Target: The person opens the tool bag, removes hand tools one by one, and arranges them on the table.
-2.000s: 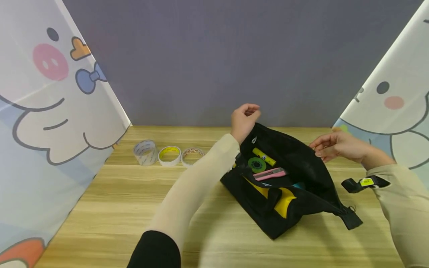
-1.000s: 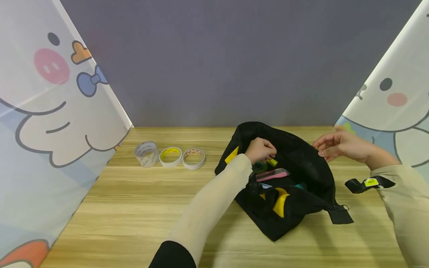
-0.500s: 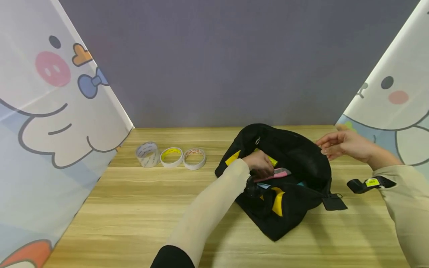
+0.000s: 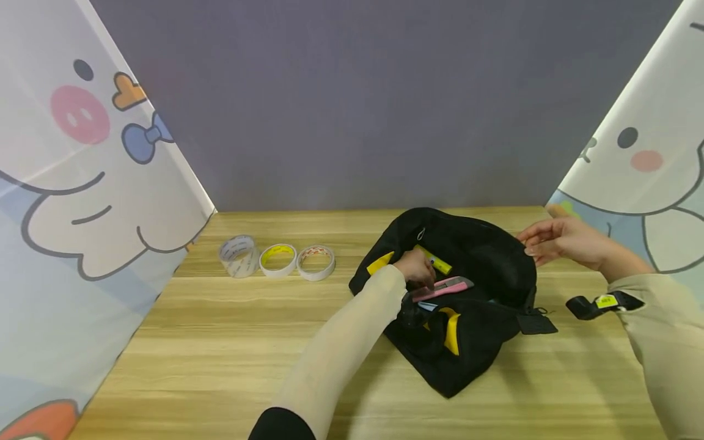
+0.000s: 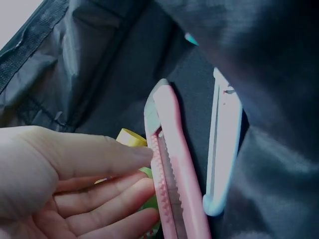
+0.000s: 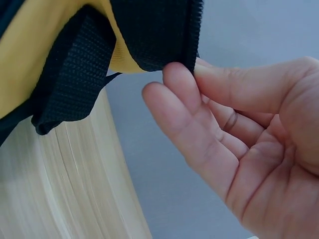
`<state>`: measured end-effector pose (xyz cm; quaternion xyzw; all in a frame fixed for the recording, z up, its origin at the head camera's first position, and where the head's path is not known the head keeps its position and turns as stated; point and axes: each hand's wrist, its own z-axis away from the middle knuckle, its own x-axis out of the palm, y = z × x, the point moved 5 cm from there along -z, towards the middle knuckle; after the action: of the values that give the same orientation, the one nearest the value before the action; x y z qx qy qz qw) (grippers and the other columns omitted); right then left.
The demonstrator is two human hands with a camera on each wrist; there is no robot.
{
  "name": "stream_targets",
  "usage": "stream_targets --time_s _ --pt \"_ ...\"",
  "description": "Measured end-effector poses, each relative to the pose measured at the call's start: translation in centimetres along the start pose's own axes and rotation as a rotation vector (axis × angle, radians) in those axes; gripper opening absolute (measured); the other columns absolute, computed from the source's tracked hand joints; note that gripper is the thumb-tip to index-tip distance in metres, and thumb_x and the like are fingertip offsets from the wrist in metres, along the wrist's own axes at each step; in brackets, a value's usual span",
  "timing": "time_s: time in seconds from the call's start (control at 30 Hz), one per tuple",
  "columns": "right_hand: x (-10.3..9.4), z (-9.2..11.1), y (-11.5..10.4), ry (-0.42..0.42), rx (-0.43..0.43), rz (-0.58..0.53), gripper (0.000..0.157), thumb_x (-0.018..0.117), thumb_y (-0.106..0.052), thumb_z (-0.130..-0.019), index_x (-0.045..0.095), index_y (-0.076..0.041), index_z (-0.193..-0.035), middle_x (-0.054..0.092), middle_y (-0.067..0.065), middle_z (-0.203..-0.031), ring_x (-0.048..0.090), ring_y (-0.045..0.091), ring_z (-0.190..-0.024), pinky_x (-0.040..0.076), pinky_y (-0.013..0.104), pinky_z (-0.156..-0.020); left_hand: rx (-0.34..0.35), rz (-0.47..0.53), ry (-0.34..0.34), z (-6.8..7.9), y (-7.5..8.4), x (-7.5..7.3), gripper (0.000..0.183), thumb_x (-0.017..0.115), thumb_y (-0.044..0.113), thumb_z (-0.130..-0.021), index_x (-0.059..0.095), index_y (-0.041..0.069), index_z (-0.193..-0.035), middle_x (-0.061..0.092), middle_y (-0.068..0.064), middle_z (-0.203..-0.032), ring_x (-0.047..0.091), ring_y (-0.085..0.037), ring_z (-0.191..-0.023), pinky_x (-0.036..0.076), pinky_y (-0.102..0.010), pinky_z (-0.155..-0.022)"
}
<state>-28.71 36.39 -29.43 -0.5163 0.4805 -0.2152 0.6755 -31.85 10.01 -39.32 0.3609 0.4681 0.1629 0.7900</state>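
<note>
A black zip bag (image 4: 445, 373) with yellow panels lies with its mouth spread on the wooden table. My left hand (image 4: 416, 269) reaches inside; in the left wrist view its thumb is right at the edge of a pink utility knife (image 5: 182, 159). The fingers lie over a green tape roll (image 5: 151, 203), mostly hidden, with a gap between them and the thumb. A yellow cylinder (image 4: 440, 264) and a light-blue cutter (image 5: 224, 149) are also in the bag. At the bag's right edge, my right hand (image 4: 566, 241) pinches the zippered rim between thumb and fingers.
Left of the bag stand three rolls in a row: a wide clear tape (image 4: 238, 266), a white tape with a yellow core (image 4: 277, 271) and a white tape with orange print inside (image 4: 316, 273). A grey panel (image 4: 330, 110) rises behind the wooden table (image 4: 192, 366).
My left hand has let go of the bag's back left rim and gone down into the bag, covering the green tape roll. The right hand stays on the rim; the bag's right corner has shifted back.
</note>
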Motion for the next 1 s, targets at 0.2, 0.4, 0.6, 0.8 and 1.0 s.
stream_targets --time_s 0.2,0.4,0.6,0.8,1.0 --pt "0.1 0.1 0.3 0.001 -0.019 -0.022 0.044 0.054 0.018 -0.092 0.074 -0.018 -0.105 0.071 -0.004 -0.098 0.068 0.015 -0.077 0.061 0.032 -0.063 -0.020 -0.074 0.006 0.1 -0.5 0.2 0.034 0.082 -0.003 -0.074 0.061 0.009 -0.051 0.056 -0.001 -0.049 0.055 -0.016 -0.048 0.046 -0.022 -0.042" --pt "0.1 0.3 0.3 0.006 -0.035 -0.027 0.048 0.051 0.021 -0.092 0.074 -0.019 -0.105 0.071 -0.003 -0.097 0.067 0.014 -0.077 0.060 0.031 -0.063 -0.077 -0.193 0.080 -0.4 -0.4 0.4 0.019 0.091 0.001 -0.067 0.072 0.003 -0.064 0.069 -0.012 -0.074 0.058 -0.020 -0.060 0.051 -0.025 -0.048" --pt "0.3 0.5 0.2 0.014 -0.028 -0.032 0.049 0.051 0.021 -0.092 0.074 -0.020 -0.105 0.070 0.000 -0.093 0.067 0.014 -0.075 0.060 0.030 -0.062 -0.090 -0.324 0.151 -0.9 -0.3 0.5 0.025 0.096 0.010 -0.062 0.074 0.004 -0.071 0.064 -0.019 -0.109 0.054 -0.023 -0.088 0.051 -0.024 -0.059" --pt "0.5 0.5 0.3 0.000 -0.041 -0.055 0.050 0.050 0.022 -0.091 0.075 -0.019 -0.106 0.070 0.002 -0.092 0.067 0.014 -0.075 0.060 0.030 -0.063 -0.064 -0.324 0.109 -0.8 -0.4 0.5 0.021 0.090 0.007 -0.067 0.069 0.005 -0.061 0.060 -0.017 -0.090 0.053 -0.022 -0.071 0.049 -0.024 -0.046" --pt "0.4 0.5 0.3 0.008 -0.037 -0.059 0.049 0.051 0.021 -0.091 0.074 -0.020 -0.105 0.070 0.001 -0.092 0.067 0.014 -0.074 0.060 0.031 -0.063 -0.024 -0.239 0.042 -0.4 -0.4 0.5 0.027 0.083 0.003 -0.073 0.066 0.005 -0.053 0.061 -0.010 -0.061 0.054 -0.018 -0.055 0.045 -0.024 -0.042"
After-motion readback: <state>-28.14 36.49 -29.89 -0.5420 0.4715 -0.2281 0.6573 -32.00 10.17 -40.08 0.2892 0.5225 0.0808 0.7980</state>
